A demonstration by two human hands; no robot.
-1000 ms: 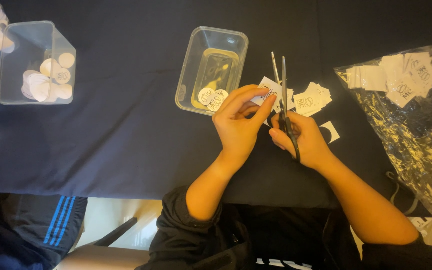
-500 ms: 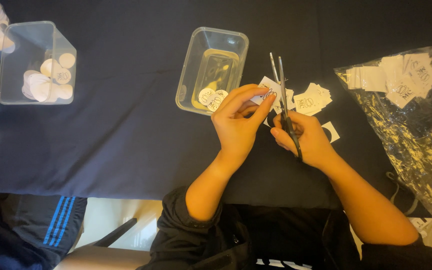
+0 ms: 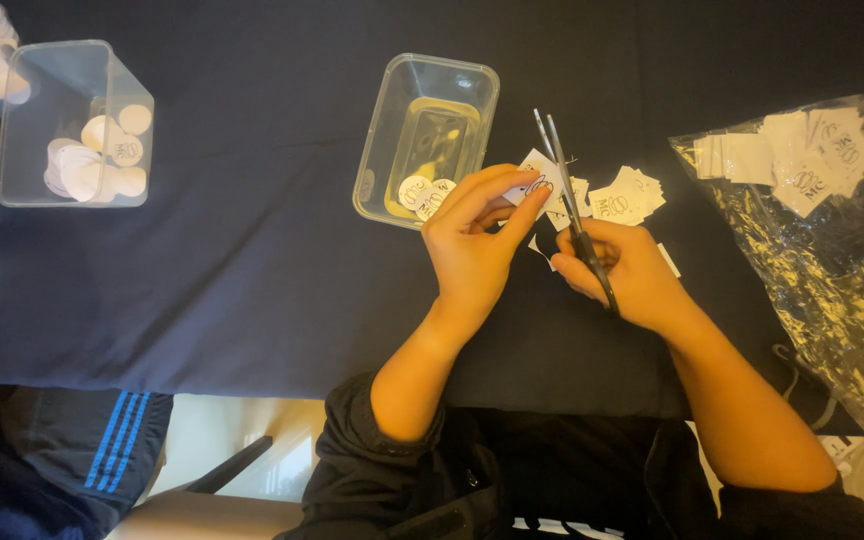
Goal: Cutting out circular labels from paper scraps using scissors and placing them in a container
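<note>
From the head view, I am pinching a small white paper piece in my left hand, fingers curled closed around its edge, just right of the clear tub standing on the dark bench. My right hand is gripping the scissors, fingers closed through the handles, the blades pointing away from me, nearly shut and touching the paper piece. Right of the tub, a loose heap of white paper squares is lying just beyond the scissors. Inside the tub, a few cut round discs are resting at its near end. Far right of the tub, a clear plastic bag is holding more squares. Far left of the tub, 1 more clear container is holding round discs.
</note>
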